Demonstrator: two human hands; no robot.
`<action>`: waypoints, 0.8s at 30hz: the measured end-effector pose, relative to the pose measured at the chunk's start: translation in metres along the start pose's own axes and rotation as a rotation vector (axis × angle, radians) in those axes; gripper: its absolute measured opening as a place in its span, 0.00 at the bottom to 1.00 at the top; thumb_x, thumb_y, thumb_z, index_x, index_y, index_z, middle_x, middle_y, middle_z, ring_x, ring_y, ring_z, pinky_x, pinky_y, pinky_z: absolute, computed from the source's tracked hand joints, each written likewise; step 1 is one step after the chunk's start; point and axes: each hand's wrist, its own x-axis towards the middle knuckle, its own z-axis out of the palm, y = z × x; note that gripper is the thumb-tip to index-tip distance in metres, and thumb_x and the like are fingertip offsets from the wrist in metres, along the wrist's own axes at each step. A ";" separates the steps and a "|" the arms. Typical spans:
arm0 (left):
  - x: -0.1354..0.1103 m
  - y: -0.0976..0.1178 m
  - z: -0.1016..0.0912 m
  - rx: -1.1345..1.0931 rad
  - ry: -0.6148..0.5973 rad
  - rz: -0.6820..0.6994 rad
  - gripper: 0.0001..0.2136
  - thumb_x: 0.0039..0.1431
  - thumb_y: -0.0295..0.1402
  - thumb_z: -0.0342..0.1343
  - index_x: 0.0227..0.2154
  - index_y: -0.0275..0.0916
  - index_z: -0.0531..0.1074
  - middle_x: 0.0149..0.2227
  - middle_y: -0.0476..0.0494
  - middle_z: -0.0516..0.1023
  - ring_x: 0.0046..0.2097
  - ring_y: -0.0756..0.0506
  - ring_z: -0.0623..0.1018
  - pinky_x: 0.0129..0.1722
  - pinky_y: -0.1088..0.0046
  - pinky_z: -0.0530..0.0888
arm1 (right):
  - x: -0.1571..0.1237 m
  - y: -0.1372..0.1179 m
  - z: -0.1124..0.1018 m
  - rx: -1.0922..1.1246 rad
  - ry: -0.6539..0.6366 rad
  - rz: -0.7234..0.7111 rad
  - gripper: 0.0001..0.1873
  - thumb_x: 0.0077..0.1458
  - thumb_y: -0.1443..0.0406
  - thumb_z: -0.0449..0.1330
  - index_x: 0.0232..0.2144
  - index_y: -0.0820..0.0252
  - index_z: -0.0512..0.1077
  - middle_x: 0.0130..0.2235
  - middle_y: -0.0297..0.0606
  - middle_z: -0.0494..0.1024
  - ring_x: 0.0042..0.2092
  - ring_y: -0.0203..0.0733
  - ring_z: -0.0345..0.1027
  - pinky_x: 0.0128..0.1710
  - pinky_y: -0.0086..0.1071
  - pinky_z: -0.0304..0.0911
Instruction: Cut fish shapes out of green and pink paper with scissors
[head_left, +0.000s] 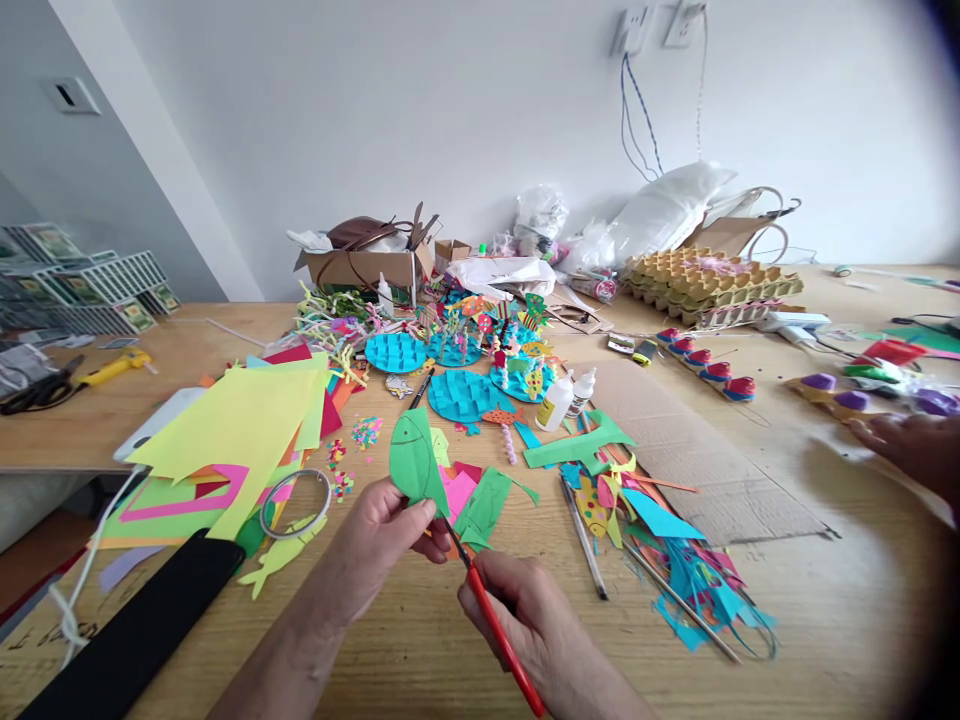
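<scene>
head view: left hand pinches green paper fish beyond right hand, clamped on scissors.

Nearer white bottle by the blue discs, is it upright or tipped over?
Upright: the nearer white bottle rests on its base, nozzle uppermost.

Scissors are at bottom centre, paper sheets left of centre, egg trays upper right, cardboard between.

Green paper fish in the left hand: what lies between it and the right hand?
In the head view, the blades of the red-handled scissors, with fingertips of the left hand beside them.
</scene>
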 end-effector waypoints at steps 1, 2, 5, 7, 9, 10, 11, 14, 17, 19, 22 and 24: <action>0.000 0.000 0.000 -0.001 0.001 -0.001 0.05 0.47 0.30 0.57 0.21 0.34 0.73 0.20 0.48 0.78 0.23 0.51 0.75 0.24 0.78 0.74 | 0.000 0.000 0.000 -0.004 -0.003 -0.003 0.16 0.55 0.63 0.48 0.17 0.58 0.51 0.18 0.26 0.51 0.21 0.31 0.44 0.19 0.25 0.42; 0.000 0.000 0.000 -0.002 0.002 -0.002 0.05 0.47 0.30 0.57 0.21 0.34 0.73 0.20 0.48 0.78 0.23 0.51 0.75 0.24 0.78 0.74 | 0.000 0.000 -0.001 -0.009 -0.005 -0.008 0.16 0.55 0.63 0.47 0.17 0.58 0.51 0.18 0.26 0.51 0.21 0.31 0.44 0.19 0.25 0.42; 0.000 0.000 0.000 -0.003 0.008 -0.012 0.05 0.46 0.31 0.58 0.21 0.34 0.73 0.19 0.48 0.78 0.22 0.51 0.75 0.23 0.78 0.73 | -0.001 0.000 -0.001 -0.022 -0.012 -0.011 0.17 0.56 0.62 0.47 0.17 0.58 0.51 0.18 0.26 0.51 0.21 0.31 0.44 0.19 0.26 0.41; 0.000 0.000 0.001 -0.002 0.012 -0.018 0.05 0.45 0.31 0.58 0.20 0.34 0.73 0.19 0.49 0.77 0.22 0.51 0.75 0.23 0.78 0.73 | -0.002 0.000 -0.001 -0.026 -0.016 -0.011 0.17 0.56 0.61 0.47 0.18 0.58 0.51 0.18 0.26 0.51 0.21 0.31 0.44 0.19 0.26 0.41; 0.000 0.000 0.001 0.002 0.014 -0.025 0.05 0.45 0.31 0.58 0.20 0.33 0.73 0.19 0.49 0.77 0.22 0.51 0.75 0.23 0.78 0.73 | -0.002 0.001 -0.001 -0.023 -0.016 -0.012 0.17 0.56 0.61 0.47 0.18 0.58 0.51 0.18 0.26 0.50 0.21 0.31 0.43 0.19 0.26 0.41; 0.000 0.000 0.001 0.004 0.012 -0.027 0.06 0.45 0.31 0.58 0.20 0.33 0.73 0.19 0.49 0.77 0.22 0.51 0.75 0.23 0.77 0.73 | -0.002 0.002 -0.001 -0.022 -0.016 -0.016 0.17 0.56 0.61 0.47 0.18 0.58 0.51 0.18 0.26 0.49 0.21 0.31 0.43 0.19 0.26 0.41; 0.000 -0.001 0.000 0.007 0.009 -0.029 0.06 0.45 0.31 0.58 0.21 0.33 0.73 0.19 0.49 0.77 0.22 0.51 0.75 0.23 0.77 0.73 | -0.002 0.003 -0.001 -0.020 -0.015 -0.018 0.17 0.56 0.61 0.47 0.18 0.58 0.50 0.18 0.25 0.49 0.21 0.31 0.43 0.19 0.26 0.41; 0.001 -0.002 -0.001 0.016 0.000 -0.033 0.06 0.46 0.31 0.58 0.21 0.33 0.73 0.19 0.48 0.77 0.22 0.51 0.75 0.24 0.77 0.73 | -0.001 0.004 -0.001 -0.020 -0.015 -0.030 0.17 0.57 0.60 0.46 0.18 0.58 0.51 0.18 0.26 0.49 0.21 0.31 0.43 0.19 0.26 0.41; 0.001 -0.005 -0.003 0.017 -0.017 -0.031 0.06 0.47 0.31 0.57 0.21 0.33 0.72 0.20 0.48 0.78 0.23 0.50 0.75 0.24 0.76 0.73 | -0.002 0.002 -0.002 -0.031 -0.024 -0.028 0.17 0.57 0.60 0.46 0.18 0.58 0.51 0.19 0.26 0.50 0.21 0.31 0.44 0.20 0.26 0.42; 0.001 -0.007 -0.004 0.010 -0.031 -0.027 0.06 0.49 0.31 0.56 0.22 0.34 0.72 0.21 0.48 0.78 0.23 0.50 0.76 0.25 0.75 0.74 | -0.003 0.001 -0.003 -0.041 -0.022 -0.017 0.17 0.57 0.59 0.46 0.18 0.58 0.51 0.19 0.26 0.50 0.21 0.31 0.44 0.20 0.26 0.42; 0.001 -0.009 -0.005 0.003 -0.040 -0.023 0.06 0.50 0.31 0.56 0.23 0.34 0.71 0.21 0.47 0.78 0.23 0.50 0.76 0.25 0.75 0.74 | -0.003 0.001 -0.003 -0.053 -0.018 -0.010 0.18 0.57 0.59 0.46 0.18 0.58 0.51 0.19 0.26 0.50 0.21 0.31 0.44 0.20 0.26 0.42; 0.002 -0.010 -0.005 0.007 -0.045 -0.026 0.06 0.51 0.31 0.55 0.23 0.34 0.71 0.21 0.47 0.78 0.24 0.50 0.76 0.25 0.75 0.74 | -0.004 0.002 -0.003 -0.060 -0.016 -0.016 0.18 0.57 0.59 0.46 0.18 0.58 0.50 0.19 0.26 0.50 0.21 0.31 0.44 0.20 0.26 0.42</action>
